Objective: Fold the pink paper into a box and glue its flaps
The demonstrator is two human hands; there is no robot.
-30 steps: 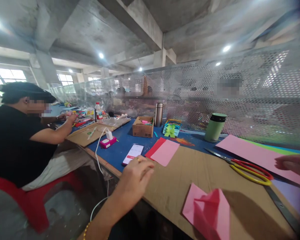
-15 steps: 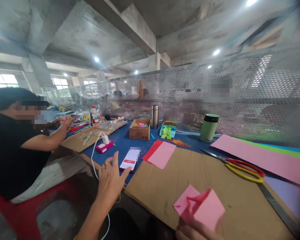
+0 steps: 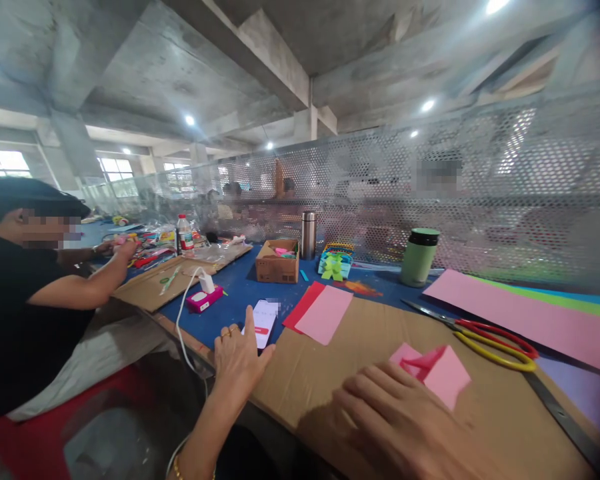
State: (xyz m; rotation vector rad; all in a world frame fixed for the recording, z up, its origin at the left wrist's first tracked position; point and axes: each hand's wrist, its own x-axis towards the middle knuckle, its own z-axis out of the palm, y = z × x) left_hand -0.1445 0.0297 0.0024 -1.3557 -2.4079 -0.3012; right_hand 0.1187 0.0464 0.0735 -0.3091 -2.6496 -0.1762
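Observation:
My left hand (image 3: 240, 357) is at the near edge of a lit phone (image 3: 261, 323) on the blue table. Its index finger points up over the screen's left side; whether it touches the glass I cannot tell. The thumb is apart and the hand holds nothing. My right hand (image 3: 395, 413) is above the cardboard sheet (image 3: 330, 393), fingers stretched to the left, nothing gripped. Just beyond it lies a folded pink paper piece (image 3: 447, 377), its near side partly hidden by the hand. A pink paper sheet (image 3: 325, 317) overlaps a red paper sheet (image 3: 304, 305) beside the phone.
Large scissors (image 3: 495, 337) lie at the right, near long pink paper (image 3: 520, 317). Further back stand a green tumbler (image 3: 420, 260), a steel flask (image 3: 309, 237) and a small carton (image 3: 277, 267). A white cable (image 3: 180, 327) hangs at left, where another person (image 3: 30, 300) sits.
My left hand has moved slightly right and down, closer to the phone. My right hand has come off the folded pink paper and into fuller view; the paper now sits further right and back.

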